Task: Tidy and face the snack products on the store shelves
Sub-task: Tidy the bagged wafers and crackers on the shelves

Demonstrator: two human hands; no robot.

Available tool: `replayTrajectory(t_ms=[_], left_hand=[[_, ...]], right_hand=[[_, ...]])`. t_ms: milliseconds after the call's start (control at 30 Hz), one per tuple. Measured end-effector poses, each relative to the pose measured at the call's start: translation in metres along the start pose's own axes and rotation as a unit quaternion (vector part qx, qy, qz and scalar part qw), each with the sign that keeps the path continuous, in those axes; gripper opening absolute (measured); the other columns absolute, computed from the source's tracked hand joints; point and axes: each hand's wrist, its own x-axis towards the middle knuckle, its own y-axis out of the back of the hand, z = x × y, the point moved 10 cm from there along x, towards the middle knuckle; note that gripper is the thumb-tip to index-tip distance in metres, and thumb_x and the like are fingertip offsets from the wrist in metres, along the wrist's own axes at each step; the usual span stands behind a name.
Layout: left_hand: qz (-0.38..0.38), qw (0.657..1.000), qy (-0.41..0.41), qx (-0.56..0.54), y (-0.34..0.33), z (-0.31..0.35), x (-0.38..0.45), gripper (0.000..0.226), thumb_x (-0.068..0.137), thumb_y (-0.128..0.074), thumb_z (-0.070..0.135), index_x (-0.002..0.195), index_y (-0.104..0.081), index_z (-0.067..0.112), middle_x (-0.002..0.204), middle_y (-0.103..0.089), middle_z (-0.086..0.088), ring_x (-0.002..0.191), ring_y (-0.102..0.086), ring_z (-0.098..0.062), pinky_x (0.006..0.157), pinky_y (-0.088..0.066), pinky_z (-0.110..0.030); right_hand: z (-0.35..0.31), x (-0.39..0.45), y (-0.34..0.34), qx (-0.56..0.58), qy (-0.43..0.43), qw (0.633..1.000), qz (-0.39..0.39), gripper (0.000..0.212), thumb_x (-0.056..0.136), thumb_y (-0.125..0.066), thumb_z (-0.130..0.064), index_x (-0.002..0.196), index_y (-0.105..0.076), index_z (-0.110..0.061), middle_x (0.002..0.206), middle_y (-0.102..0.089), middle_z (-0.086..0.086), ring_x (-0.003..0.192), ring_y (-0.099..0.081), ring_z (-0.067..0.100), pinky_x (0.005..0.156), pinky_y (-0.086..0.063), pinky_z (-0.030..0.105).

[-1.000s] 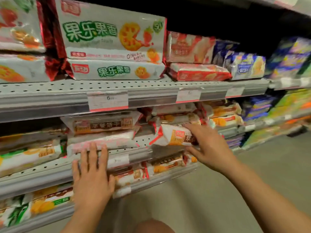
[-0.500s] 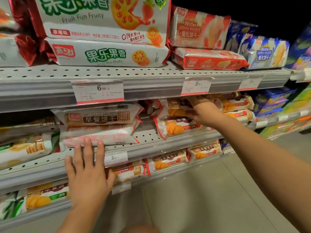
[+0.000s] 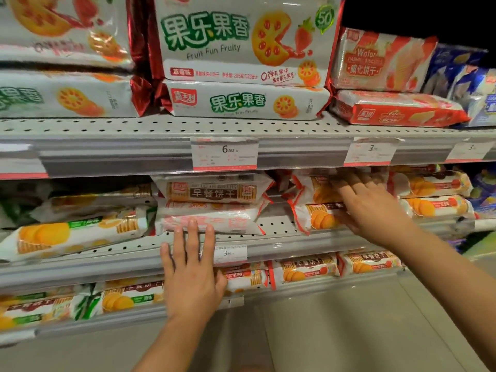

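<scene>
My left hand (image 3: 192, 275) lies flat against the middle shelf's front rail (image 3: 107, 267), its straight fingertips touching the lower white biscuit pack (image 3: 230, 221). A brown-labelled biscuit pack (image 3: 212, 189) is stacked on that one. My right hand (image 3: 367, 208) reaches under the upper shelf with spread fingers. It rests on two stacked white-and-orange biscuit packs, the top one (image 3: 314, 187) and the bottom one (image 3: 316, 217). Whether the thumb curls under the bottom pack is hidden.
Large Fruit Fun Fruity packs (image 3: 241, 41) and red wafer packs (image 3: 397, 111) fill the upper shelf (image 3: 107, 132). Price tags (image 3: 224, 153) hang on the rails. More biscuit packs (image 3: 303, 269) line the lower shelf. Grey floor (image 3: 335, 331) lies below right.
My right hand set the orange biscuit pack on the middle shelf and now lies spread over the stack. My left hand stayed on the rail. The camera moved closer to the shelves.
</scene>
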Motion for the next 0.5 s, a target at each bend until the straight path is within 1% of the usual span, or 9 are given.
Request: replayTrajectory(t_ms=[33,67,133,200,267,333,367,400,500], left_hand=[[0.001,1.000,-0.002,0.002,0.001,-0.001,0.001,0.114,0.072,-0.077,0.046,0.163,-0.014,0.019,0.171,0.001,-0.016,0.157,0.000,-0.040,0.123,-0.007,-0.062],[0.002,1.000,-0.004,0.004,0.003,-0.002,0.001,0.112,0.074,-0.075,0.046,0.163,-0.014,0.019,0.171,0.002,-0.016,0.157,0.002,-0.040,0.123,-0.007,-0.062],[-0.006,1.000,-0.010,0.016,0.004,-0.002,0.000,0.107,0.078,-0.070,0.046,0.164,-0.012,0.017,0.170,0.005,-0.017,0.157,0.005,-0.040,0.124,-0.005,-0.063],[-0.013,1.000,-0.016,0.021,0.004,0.000,-0.003,0.105,0.081,-0.065,0.046,0.164,-0.009,0.016,0.170,0.006,-0.019,0.156,0.007,-0.041,0.124,-0.003,-0.063],[-0.010,1.000,-0.018,0.021,0.002,0.002,-0.004,0.105,0.081,-0.064,0.045,0.164,-0.008,0.016,0.170,0.003,-0.020,0.156,0.005,-0.042,0.124,-0.004,-0.064],[-0.012,0.999,-0.020,0.023,0.000,0.002,-0.004,0.105,0.079,-0.065,0.043,0.163,-0.010,0.014,0.169,-0.003,-0.022,0.156,0.001,-0.043,0.123,-0.005,-0.064],[-0.013,0.999,-0.023,0.025,-0.001,0.001,-0.004,0.105,0.077,-0.067,0.042,0.163,-0.013,0.013,0.169,-0.006,-0.022,0.156,-0.002,-0.044,0.123,-0.006,-0.065],[-0.014,0.999,-0.027,0.027,-0.001,0.002,-0.004,0.105,0.077,-0.068,0.042,0.163,-0.015,0.012,0.169,-0.007,-0.023,0.156,-0.002,-0.044,0.123,-0.006,-0.065],[-0.027,0.999,-0.023,0.024,-0.001,0.005,-0.003,0.107,0.077,-0.068,0.044,0.163,-0.013,0.012,0.169,-0.001,-0.022,0.156,0.002,-0.044,0.123,-0.006,-0.066]], right_hand=[[-0.012,-0.008,0.007,0.032,0.017,0.999,0.040,0.064,0.080,-0.082,-0.025,0.132,-0.047,-0.013,0.119,-0.063,0.016,0.103,-0.061,0.038,0.085,-0.055,0.050],[-0.028,-0.016,0.014,0.069,0.050,0.994,0.074,0.058,0.083,-0.077,-0.022,0.133,-0.049,-0.011,0.124,-0.060,0.017,0.108,-0.059,0.038,0.088,-0.054,0.051],[-0.066,-0.032,0.034,0.129,0.133,0.975,0.124,0.046,0.089,-0.060,-0.016,0.133,-0.057,-0.005,0.142,-0.052,0.021,0.126,-0.053,0.041,0.101,-0.047,0.054],[-0.094,-0.044,0.069,0.166,0.170,0.949,0.206,0.041,0.090,-0.054,-0.009,0.127,-0.064,0.002,0.149,-0.047,0.027,0.135,-0.049,0.045,0.105,-0.042,0.057],[-0.097,-0.047,0.115,0.185,0.137,0.917,0.326,0.045,0.086,-0.058,-0.006,0.129,-0.062,0.008,0.147,-0.047,0.031,0.137,-0.047,0.047,0.107,-0.040,0.060],[-0.080,-0.043,0.146,0.187,0.054,0.892,0.408,0.055,0.082,-0.060,-0.004,0.135,-0.054,0.009,0.146,-0.048,0.030,0.138,-0.045,0.047,0.109,-0.038,0.061],[-0.069,-0.034,0.150,0.187,0.005,0.892,0.412,0.060,0.082,-0.059,-0.005,0.139,-0.050,0.009,0.148,-0.047,0.029,0.140,-0.042,0.046,0.112,-0.036,0.061],[-0.061,-0.023,0.149,0.182,-0.034,0.901,0.392,0.065,0.083,-0.059,-0.009,0.144,-0.046,0.008,0.151,-0.044,0.026,0.143,-0.039,0.044,0.115,-0.032,0.061],[-0.058,0.003,0.131,0.129,-0.077,0.942,0.299,0.072,0.084,-0.057,-0.022,0.151,-0.040,-0.001,0.154,-0.043,0.019,0.145,-0.036,0.038,0.122,-0.020,0.057]])
